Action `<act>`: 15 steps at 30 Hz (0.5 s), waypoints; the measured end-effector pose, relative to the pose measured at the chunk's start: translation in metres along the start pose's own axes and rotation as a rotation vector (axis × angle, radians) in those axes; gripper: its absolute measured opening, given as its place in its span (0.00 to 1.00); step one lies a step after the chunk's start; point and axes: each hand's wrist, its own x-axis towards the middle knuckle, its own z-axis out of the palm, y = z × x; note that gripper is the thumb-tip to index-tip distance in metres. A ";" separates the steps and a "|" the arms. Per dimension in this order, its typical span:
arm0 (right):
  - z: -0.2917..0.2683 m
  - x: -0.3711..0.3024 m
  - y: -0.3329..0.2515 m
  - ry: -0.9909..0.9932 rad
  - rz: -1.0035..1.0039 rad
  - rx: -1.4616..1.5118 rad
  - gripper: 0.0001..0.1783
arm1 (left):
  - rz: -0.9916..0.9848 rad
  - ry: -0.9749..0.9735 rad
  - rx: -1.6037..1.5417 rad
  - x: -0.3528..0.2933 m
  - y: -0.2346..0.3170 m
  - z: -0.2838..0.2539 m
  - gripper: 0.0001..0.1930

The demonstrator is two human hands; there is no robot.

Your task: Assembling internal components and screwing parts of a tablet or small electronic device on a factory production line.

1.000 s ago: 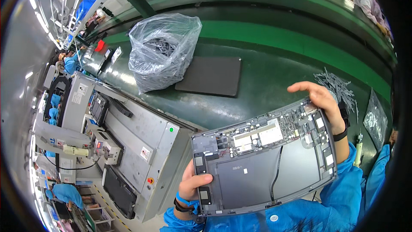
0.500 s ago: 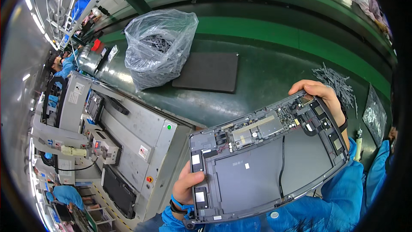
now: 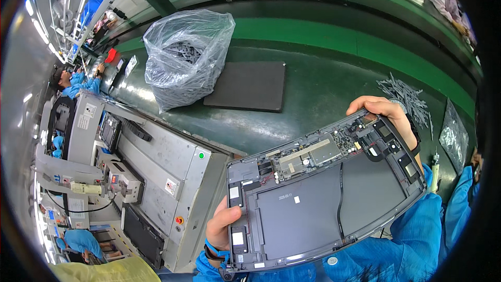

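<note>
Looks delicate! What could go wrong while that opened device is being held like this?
The circuit board is uncovered, so a stray finger might damage it. The thin black cable across the opened device could snag. The left hand and right hand hold it at the edges, so it might slip.

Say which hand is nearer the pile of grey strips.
Right: the right hand appears just below-left of the grey strips; the left hand is farther, holding the device chassis by its left edge.
</note>
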 end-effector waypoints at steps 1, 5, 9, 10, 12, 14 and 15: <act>-0.001 0.000 0.001 0.004 0.000 -0.001 0.19 | 0.018 0.027 0.002 0.000 0.000 0.000 0.35; 0.002 -0.002 -0.001 -0.038 0.002 0.011 0.20 | 0.004 0.032 -0.003 0.000 0.001 -0.001 0.35; 0.006 -0.002 -0.002 -0.041 0.001 -0.031 0.19 | 0.006 0.092 0.031 -0.002 0.001 -0.008 0.37; 0.004 -0.001 0.000 -0.073 -0.006 -0.058 0.19 | 0.004 0.087 0.030 -0.002 0.001 -0.012 0.37; 0.003 -0.002 0.001 -0.060 0.003 -0.086 0.19 | -0.011 0.043 0.024 -0.001 0.000 -0.018 0.37; 0.006 -0.003 0.000 -0.073 -0.010 -0.121 0.20 | -0.026 0.041 0.022 -0.002 0.001 -0.023 0.37; 0.001 -0.001 0.001 -0.101 0.003 -0.124 0.20 | -0.011 0.078 0.051 -0.002 0.001 -0.024 0.37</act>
